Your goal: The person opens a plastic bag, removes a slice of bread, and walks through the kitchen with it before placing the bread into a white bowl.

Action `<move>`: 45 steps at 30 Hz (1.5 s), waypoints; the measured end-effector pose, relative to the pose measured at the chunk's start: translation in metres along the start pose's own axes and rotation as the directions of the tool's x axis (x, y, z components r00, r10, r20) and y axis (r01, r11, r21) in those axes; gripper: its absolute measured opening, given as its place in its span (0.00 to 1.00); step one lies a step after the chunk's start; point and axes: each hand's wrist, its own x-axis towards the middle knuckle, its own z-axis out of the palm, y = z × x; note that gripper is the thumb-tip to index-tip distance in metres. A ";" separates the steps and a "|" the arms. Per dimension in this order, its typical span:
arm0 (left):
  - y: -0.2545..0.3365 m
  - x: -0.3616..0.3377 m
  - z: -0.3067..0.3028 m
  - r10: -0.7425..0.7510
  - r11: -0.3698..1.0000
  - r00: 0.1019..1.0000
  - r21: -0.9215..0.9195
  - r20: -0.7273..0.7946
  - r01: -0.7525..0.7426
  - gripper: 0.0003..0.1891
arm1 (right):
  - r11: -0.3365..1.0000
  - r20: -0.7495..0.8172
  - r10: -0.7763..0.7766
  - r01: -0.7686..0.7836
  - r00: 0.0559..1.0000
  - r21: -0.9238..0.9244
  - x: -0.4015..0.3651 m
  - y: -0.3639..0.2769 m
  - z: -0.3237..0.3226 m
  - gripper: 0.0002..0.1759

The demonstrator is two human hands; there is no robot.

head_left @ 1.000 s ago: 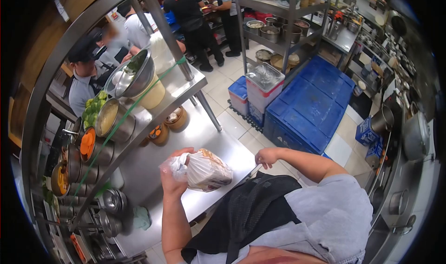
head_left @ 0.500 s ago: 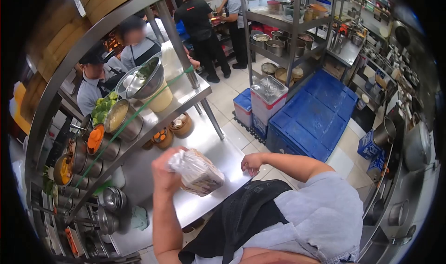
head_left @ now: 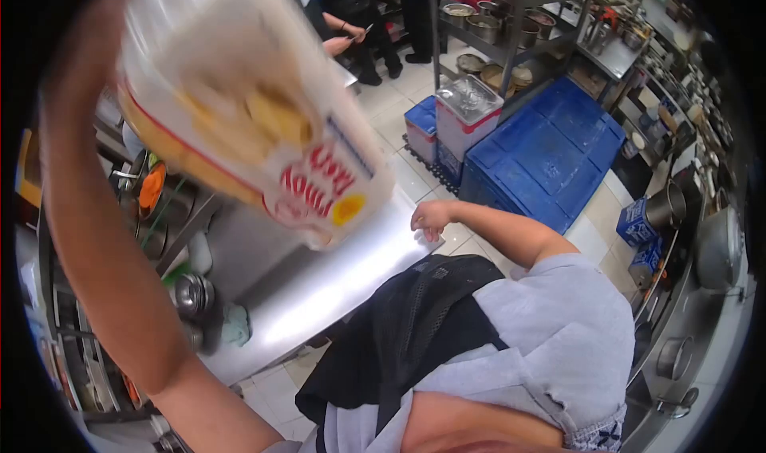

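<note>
Above the steel table (head_left: 307,293), the bag (head_left: 255,118) has risen, pinched by the left grip (head_left: 92,26), the right grip (head_left: 435,216) loosely spread

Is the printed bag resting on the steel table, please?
No, the left hand holds the printed bag up close to the camera, off the steel table.
</note>
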 end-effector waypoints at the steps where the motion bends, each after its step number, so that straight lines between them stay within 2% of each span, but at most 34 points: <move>1: -0.017 0.007 -0.004 -0.237 0.861 0.971 -0.464 -0.003 0.209 0.24 | 0.999 -0.001 -0.010 0.010 1.000 0.040 0.001 0.000 0.001 0.20; 2: -0.014 0.014 -0.013 -0.231 0.873 0.972 -0.451 -0.043 0.188 0.24 | 0.998 -0.032 -0.021 0.023 0.999 0.063 -0.004 -0.004 -0.015 0.21; 4: 0.012 0.019 -0.023 -0.362 0.889 0.929 -0.328 -0.077 0.319 0.22 | 0.996 -0.079 -0.067 0.071 0.995 0.046 -0.007 0.004 -0.014 0.21; 6: 0.011 0.013 -0.024 -0.310 0.943 0.951 -0.129 -0.001 0.307 0.19 | 0.997 -0.086 -0.064 0.068 0.994 0.034 -0.009 0.011 -0.013 0.22; 8: 0.032 -0.011 -0.003 -0.297 0.892 0.947 -0.319 0.121 0.320 0.12 | 1.000 -0.089 -0.005 0.007 0.996 0.028 -0.011 0.024 -0.007 0.20; 9: 0.063 -0.031 0.012 -0.378 0.690 0.912 -0.607 0.161 0.393 0.09 | 1.000 -0.096 -0.005 0.007 0.995 0.027 -0.011 0.031 -0.003 0.20; 11: 0.076 -0.076 0.037 -0.220 0.842 0.957 -0.459 0.187 0.283 0.09 | 0.990 -0.143 0.079 -0.094 0.987 -0.101 -0.010 0.049 0.000 0.19; 12: 0.089 -0.098 0.047 -0.293 0.829 0.916 -0.404 0.275 0.387 0.09 | 0.990 -0.150 0.084 -0.100 0.985 -0.100 -0.009 0.061 0.003 0.19; 13: 0.095 -0.123 0.060 -0.297 0.814 0.894 -0.400 0.335 0.420 0.09 | 0.981 -0.151 0.081 -0.106 0.985 -0.162 -0.009 0.074 0.007 0.18; 14: 0.096 -0.150 0.075 -0.258 0.877 0.900 -0.305 0.351 0.370 0.09 | 0.968 -0.147 0.079 -0.111 0.986 -0.224 -0.009 0.087 0.011 0.18; 17: 0.113 -0.208 0.093 -0.336 0.827 0.812 -0.264 0.477 0.497 0.12 | 0.935 -0.067 0.081 -0.099 0.994 -0.339 0.003 0.132 0.018 0.18; 18: 0.115 -0.225 0.096 -0.371 0.793 0.765 -0.249 0.526 0.556 0.13 | 0.966 -0.123 0.125 -0.150 0.984 -0.212 -0.017 0.117 0.020 0.17; 19: 0.117 -0.241 0.098 -0.403 0.756 0.713 -0.231 0.573 0.613 0.14 | 0.964 -0.113 0.129 -0.151 0.985 -0.219 -0.025 0.109 0.019 0.17; 20: 0.118 -0.259 0.101 -0.415 0.748 0.704 -0.224 0.576 0.624 0.14 | 0.965 -0.139 0.152 -0.177 0.979 -0.192 -0.029 0.104 0.018 0.16; 22: 0.120 -0.293 0.106 -0.474 0.674 0.604 -0.178 0.641 0.717 0.17 | 0.964 -0.141 0.173 -0.197 0.975 -0.180 -0.035 0.090 0.012 0.15; 24: 0.122 -0.322 0.117 -0.516 0.644 0.584 -0.166 0.627 0.747 0.18 | 0.946 -0.191 -0.085 0.019 0.978 -0.325 -0.032 0.075 0.001 0.14; 25: 0.124 -0.334 0.115 -0.545 0.621 0.577 -0.169 0.609 0.765 0.18 | 0.967 -0.217 -0.138 0.084 0.966 -0.241 -0.020 0.074 -0.005 0.12; 26: 0.124 -0.337 0.112 -0.589 0.582 0.517 -0.118 0.622 0.805 0.19 | 0.959 -0.274 -0.208 0.141 0.939 -0.245 -0.023 0.052 -0.010 0.11; 27: 0.123 -0.338 0.113 -0.639 0.535 0.450 -0.059 0.623 0.842 0.19 | 0.923 -0.297 -0.272 0.160 0.915 -0.350 -0.026 0.023 -0.019 0.11; 28: 0.124 -0.341 0.113 -0.666 0.481 0.502 -0.197 0.551 0.854 0.20 | 0.919 -0.310 -0.335 0.236 0.890 -0.315 -0.039 -0.016 -0.024 0.12; 29: 0.125 -0.332 0.107 -0.678 0.515 0.545 -0.209 0.494 0.831 0.23 | 0.882 -0.311 -0.454 0.370 0.835 -0.292 -0.044 -0.041 -0.029 0.13; 30: 0.124 -0.329 0.099 -0.652 0.517 0.549 -0.223 0.522 0.826 0.30 | 0.898 -0.322 -0.420 0.337 0.849 -0.283 -0.066 -0.090 -0.031 0.15; 31: 0.124 -0.326 0.090 -0.638 0.418 0.473 -0.243 0.607 0.876 0.35 | 0.917 -0.298 -0.400 0.384 0.867 -0.113 -0.071 -0.115 -0.033 0.17; 33: 0.129 -0.331 0.078 -0.652 0.484 0.569 -0.303 0.501 0.821 0.38 | 0.779 -0.265 -0.623 0.616 0.736 -0.121 -0.088 -0.163 -0.027 0.21; 34: 0.131 -0.334 0.069 -0.701 0.471 0.532 -0.251 0.475 0.845 0.38 | 0.745 -0.213 -0.666 0.649 0.715 -0.152 -0.093 -0.180 -0.025 0.22; 36: 0.140 -0.338 0.058 -0.732 0.401 0.509 -0.317 0.452 0.859 0.39 | 0.701 -0.139 -0.713 0.692 0.687 -0.175 -0.090 -0.193 -0.016 0.23; 38: 0.152 -0.343 0.047 -0.780 0.418 0.498 -0.276 0.379 0.865 0.38 | 0.690 -0.017 -0.724 0.724 0.690 -0.001 -0.082 -0.197 -0.008 0.27; 39: 0.157 -0.346 0.041 -0.802 0.444 0.507 -0.252 0.315 0.860 0.36 | 0.683 0.078 -0.725 0.729 0.685 -0.045 -0.077 -0.198 -0.007 0.31; 40: 0.165 -0.350 0.035 -0.812 0.446 0.501 -0.237 0.299 0.863 0.36 | 0.682 0.126 -0.724 0.731 0.678 -0.012 -0.077 -0.203 -0.002 0.32; 42: 0.185 -0.362 0.025 -0.797 0.141 0.346 -0.404 0.496 0.904 0.27 | 0.664 0.241 -0.731 0.747 0.638 0.036 -0.074 -0.208 0.005 0.36; 43: 0.194 -0.364 0.022 -0.809 0.134 0.327 -0.389 0.489 0.911 0.27 | 0.664 0.279 -0.726 0.746 0.629 0.046 -0.073 -0.213 0.009 0.37; 45: 0.213 -0.365 0.017 -0.622 0.068 0.357 -0.406 0.697 0.911 0.19 | 0.700 0.352 -0.663 0.714 0.660 -0.021 -0.075 -0.229 0.017 0.40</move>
